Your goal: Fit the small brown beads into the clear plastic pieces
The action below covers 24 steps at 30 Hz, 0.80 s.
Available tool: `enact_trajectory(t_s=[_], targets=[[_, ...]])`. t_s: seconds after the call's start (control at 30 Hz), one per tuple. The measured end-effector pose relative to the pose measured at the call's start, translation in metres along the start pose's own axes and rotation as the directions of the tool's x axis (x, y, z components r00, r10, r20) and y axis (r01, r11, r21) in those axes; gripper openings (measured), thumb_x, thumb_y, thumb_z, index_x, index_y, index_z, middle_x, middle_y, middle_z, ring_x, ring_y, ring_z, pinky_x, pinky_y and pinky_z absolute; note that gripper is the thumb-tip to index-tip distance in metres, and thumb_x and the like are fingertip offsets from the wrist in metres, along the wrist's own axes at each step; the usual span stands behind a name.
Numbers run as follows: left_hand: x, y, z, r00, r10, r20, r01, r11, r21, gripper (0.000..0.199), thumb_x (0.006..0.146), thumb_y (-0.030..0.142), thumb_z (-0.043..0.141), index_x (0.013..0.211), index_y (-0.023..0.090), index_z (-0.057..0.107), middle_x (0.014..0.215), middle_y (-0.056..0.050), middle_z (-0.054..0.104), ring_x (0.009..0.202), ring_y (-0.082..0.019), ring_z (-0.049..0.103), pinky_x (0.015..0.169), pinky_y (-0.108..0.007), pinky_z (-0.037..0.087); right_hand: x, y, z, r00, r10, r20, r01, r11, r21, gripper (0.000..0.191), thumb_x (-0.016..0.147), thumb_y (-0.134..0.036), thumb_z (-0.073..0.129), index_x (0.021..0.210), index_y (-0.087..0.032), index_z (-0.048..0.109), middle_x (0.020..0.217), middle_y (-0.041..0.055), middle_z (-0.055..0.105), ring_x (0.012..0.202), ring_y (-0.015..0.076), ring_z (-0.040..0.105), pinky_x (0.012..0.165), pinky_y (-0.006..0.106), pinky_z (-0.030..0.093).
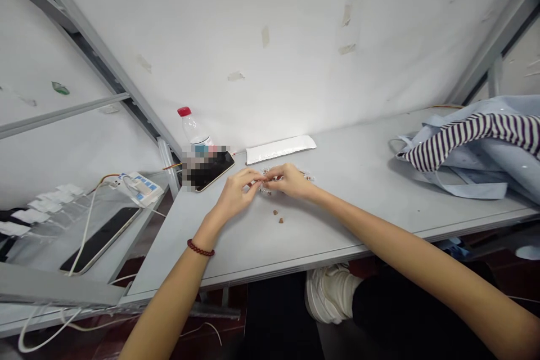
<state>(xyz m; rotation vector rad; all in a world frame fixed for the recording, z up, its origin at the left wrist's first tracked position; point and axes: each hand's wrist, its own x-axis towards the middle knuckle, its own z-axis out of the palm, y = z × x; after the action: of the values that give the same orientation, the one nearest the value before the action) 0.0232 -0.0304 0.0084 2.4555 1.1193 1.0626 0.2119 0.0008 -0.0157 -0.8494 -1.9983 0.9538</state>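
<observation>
My left hand (237, 193) and my right hand (289, 180) meet over the grey table, fingertips pinched close together. Whatever sits between the fingertips is too small to make out. Around and under the fingers lie small clear plastic packets (265, 190) with brownish bits in them, and more clear packets (307, 175) show behind my right hand. Two small brown pieces (278, 216) rest on the table nearer to me, apart from both hands. A dark red beaded bracelet (201, 247) circles my left wrist.
Behind my hands lies a long white packet (280, 149). A black phone (215, 170) and a red-capped bottle (195, 129) stand left of it. At right is a light blue cloth bag (455, 152) with striped trim. Another phone (101, 239) and a power strip (141, 188) lie left.
</observation>
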Motion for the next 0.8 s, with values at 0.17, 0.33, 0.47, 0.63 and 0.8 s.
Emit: enact_trajectory(t_s=[0.17, 0.33, 0.47, 0.63, 0.8], targets=[[-0.001, 0.005, 0.000, 0.995, -0.011, 0.095, 0.009, 1.000, 0.016, 0.029, 0.076, 0.019, 0.066, 0.104, 0.021, 0.065, 0.106, -0.008, 0.067, 0.097, -0.022, 0.060, 0.072, -0.033, 0.051, -0.001, -0.001, -0.009, 0.983, 0.153, 0.097, -0.172, 0.958, 0.228, 0.019, 0.074, -0.034, 0.068, 0.079, -0.019, 0.077, 0.069, 0.0015, 0.066, 0.059, 0.0124, 0.050, 0.055, 0.027, 0.037], [0.000, 0.005, 0.004, 0.995, 0.005, 0.104, -0.004, 1.000, -0.013, 0.024, 0.075, 0.023, 0.072, 0.097, 0.020, 0.063, 0.099, -0.007, 0.064, 0.090, -0.020, 0.058, 0.067, -0.031, 0.049, -0.002, -0.004, -0.014, 0.972, 0.159, 0.170, -0.203, 0.938, 0.280, 0.010, 0.070, -0.029, 0.072, 0.071, -0.021, 0.077, 0.066, 0.0009, 0.065, 0.064, 0.0133, 0.053, 0.060, 0.028, 0.040], [-0.001, 0.004, 0.004, 0.987, 0.012, 0.160, -0.005, 0.999, -0.044, 0.028, 0.073, 0.030, 0.076, 0.095, 0.019, 0.062, 0.097, -0.006, 0.063, 0.084, -0.018, 0.057, 0.068, -0.031, 0.049, -0.002, -0.004, -0.018, 0.958, 0.147, 0.246, -0.216, 0.935, 0.282, 0.007, 0.069, -0.026, 0.072, 0.072, -0.021, 0.077, 0.070, 0.0005, 0.067, 0.070, 0.0135, 0.056, 0.069, 0.030, 0.044], [-0.002, 0.005, 0.004, 0.971, 0.032, 0.237, -0.015, 0.997, -0.073, 0.037, 0.072, 0.042, 0.077, 0.096, 0.020, 0.061, 0.094, -0.005, 0.061, 0.082, -0.018, 0.057, 0.068, -0.031, 0.048, -0.001, -0.006, -0.023, 0.932, 0.112, 0.344, -0.211, 0.940, 0.266, 0.007, 0.069, -0.022, 0.070, 0.070, -0.022, 0.077, 0.071, -0.0006, 0.067, 0.074, 0.0137, 0.057, 0.077, 0.031, 0.044], [-0.002, 0.006, 0.006, 0.965, 0.034, 0.261, -0.019, 0.998, -0.060, 0.036, 0.071, 0.042, 0.077, 0.094, 0.020, 0.061, 0.091, -0.004, 0.058, 0.080, -0.017, 0.055, 0.068, -0.030, 0.047, 0.000, -0.006, -0.025, 0.916, 0.114, 0.385, -0.220, 0.945, 0.243, 0.007, 0.068, -0.020, 0.071, 0.072, -0.020, 0.077, 0.073, 0.0003, 0.070, 0.076, 0.0151, 0.060, 0.078, 0.032, 0.046]])
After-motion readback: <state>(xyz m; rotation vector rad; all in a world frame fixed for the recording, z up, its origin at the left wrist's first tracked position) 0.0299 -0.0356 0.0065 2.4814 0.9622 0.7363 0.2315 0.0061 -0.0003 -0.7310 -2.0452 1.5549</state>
